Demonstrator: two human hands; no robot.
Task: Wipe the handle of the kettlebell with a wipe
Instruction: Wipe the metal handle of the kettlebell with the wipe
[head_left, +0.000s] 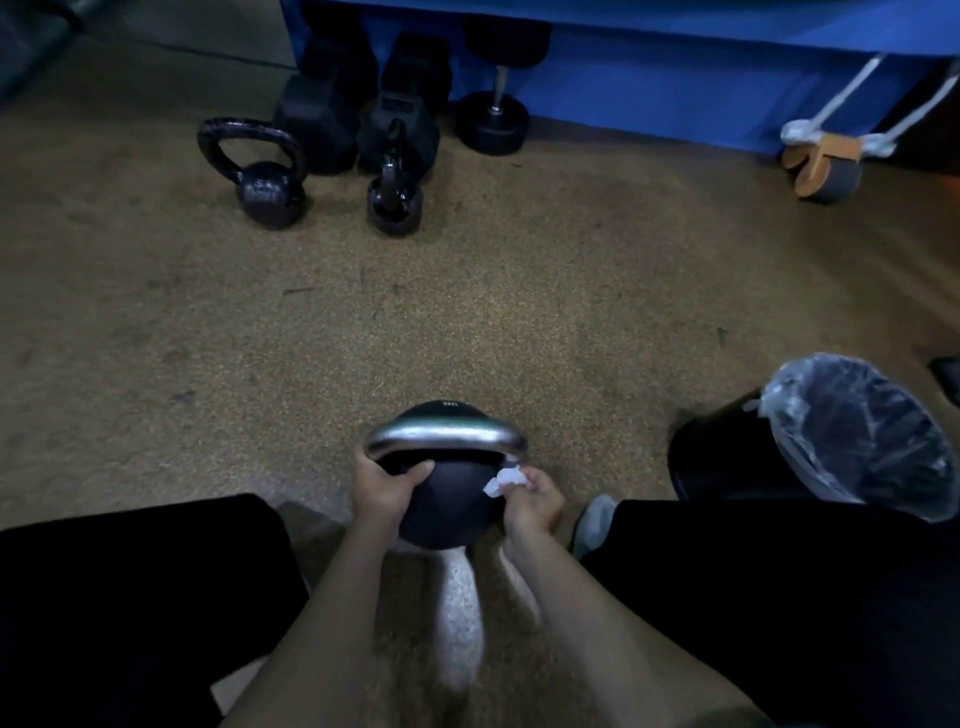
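A black kettlebell (441, 512) sits on the floor (467, 312) between a person's legs (130, 597); the left hand (387, 486) grips the left end of its silver handle (447, 434), the right hand (535, 499) pinches a white wipe (501, 480) at the right end. Right of the kettlebell, a black bin (722, 457) holds a clear liner (862, 431), contents unreadable.

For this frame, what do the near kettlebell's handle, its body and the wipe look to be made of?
The handle looks like bare metal, likely steel, with a brushed silver finish; a bright highlight runs along its top. The body is matte black, possibly rubber or vinyl coated, with no shine. The wipe is thin white paper or nonwoven cloth, crumpled and pinched in the right hand.
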